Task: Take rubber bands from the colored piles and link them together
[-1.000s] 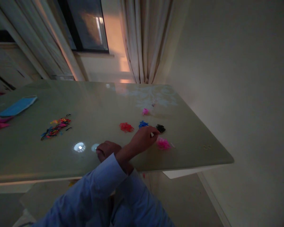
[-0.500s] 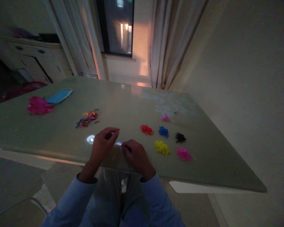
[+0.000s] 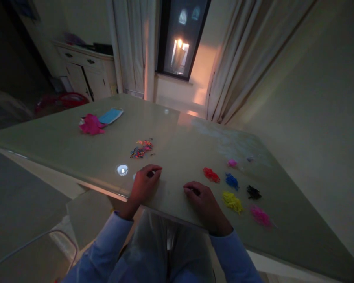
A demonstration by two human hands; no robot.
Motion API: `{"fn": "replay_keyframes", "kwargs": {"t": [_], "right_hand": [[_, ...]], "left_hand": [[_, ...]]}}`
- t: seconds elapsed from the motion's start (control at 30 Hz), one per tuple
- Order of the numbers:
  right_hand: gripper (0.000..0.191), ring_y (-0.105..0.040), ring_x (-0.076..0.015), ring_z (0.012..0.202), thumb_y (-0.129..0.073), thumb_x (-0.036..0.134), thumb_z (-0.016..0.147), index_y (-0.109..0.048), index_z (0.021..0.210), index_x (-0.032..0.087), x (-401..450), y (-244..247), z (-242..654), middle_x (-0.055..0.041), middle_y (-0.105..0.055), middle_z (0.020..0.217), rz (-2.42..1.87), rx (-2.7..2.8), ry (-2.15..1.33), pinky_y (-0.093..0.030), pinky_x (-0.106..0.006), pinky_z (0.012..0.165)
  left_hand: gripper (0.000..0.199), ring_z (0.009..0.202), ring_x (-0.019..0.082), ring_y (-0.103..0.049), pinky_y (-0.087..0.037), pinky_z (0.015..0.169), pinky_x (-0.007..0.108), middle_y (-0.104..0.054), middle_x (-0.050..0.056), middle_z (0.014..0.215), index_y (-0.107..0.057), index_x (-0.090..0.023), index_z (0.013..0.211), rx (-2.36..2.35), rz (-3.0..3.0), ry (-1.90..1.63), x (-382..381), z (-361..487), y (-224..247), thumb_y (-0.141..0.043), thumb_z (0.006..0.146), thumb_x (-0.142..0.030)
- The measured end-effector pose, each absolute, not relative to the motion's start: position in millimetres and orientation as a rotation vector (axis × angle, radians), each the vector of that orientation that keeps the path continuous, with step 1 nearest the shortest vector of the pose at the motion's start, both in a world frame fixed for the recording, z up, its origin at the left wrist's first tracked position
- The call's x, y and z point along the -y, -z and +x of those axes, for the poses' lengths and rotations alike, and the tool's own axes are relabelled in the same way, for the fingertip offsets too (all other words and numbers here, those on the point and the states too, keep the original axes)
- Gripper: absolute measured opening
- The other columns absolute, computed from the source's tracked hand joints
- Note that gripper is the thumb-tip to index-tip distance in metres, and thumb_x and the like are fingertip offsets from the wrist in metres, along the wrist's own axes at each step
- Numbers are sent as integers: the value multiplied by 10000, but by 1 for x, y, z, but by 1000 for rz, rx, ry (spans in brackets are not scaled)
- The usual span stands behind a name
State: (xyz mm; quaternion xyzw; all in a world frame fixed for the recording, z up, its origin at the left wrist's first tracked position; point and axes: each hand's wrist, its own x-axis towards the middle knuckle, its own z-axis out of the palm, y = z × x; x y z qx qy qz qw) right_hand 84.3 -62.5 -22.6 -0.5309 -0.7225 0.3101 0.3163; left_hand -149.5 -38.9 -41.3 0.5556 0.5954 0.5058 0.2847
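Note:
Over the near edge of the table, my left hand is closed in a pinch, thumb against forefinger; anything between the tips is too small to make out. Just beyond it lies a mixed pile of coloured rubber bands. My right hand is also pinched shut, its tips pointing left, and I cannot see what they hold. To its right are sorted heaps of small bands: red, blue, yellow, black and pink.
A crumpled pink item and a blue face mask lie at the table's far left. A small pink bit sits behind the blue heap, near clear plastic. The glossy table reflects lights.
The view has turned left, so things on the table appear further right. My hands have drawn further apart, both still pinched. The band heaps look unchanged.

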Motion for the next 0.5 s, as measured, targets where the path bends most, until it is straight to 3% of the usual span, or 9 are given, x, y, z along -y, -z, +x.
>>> {"fn": "replay_keyframes", "kwargs": {"t": [0.2,0.5], "right_hand": [[190,-619,-151,627,-593,312,873,-718,971,207,12,-1,44,-20,-695,744,-1267,1984,-806,-480,-264,614],[291,-613,-106,688,-630,157,863,-654,1153,149,-109,-13,-63,-40,-713,976,-1201,2396,-670,-484,-230,699]], "left_hand": [[240,599,139,-577,-448,596,249,-719,20,759,-752,-190,862,-1493,1342,-1422,40,-151,41,-616,784,-371],[224,680,148,-608,-466,646,252,-728,36,817,-749,-177,880,-1435,1258,-1467,39,-149,40,-601,798,-325]]}}
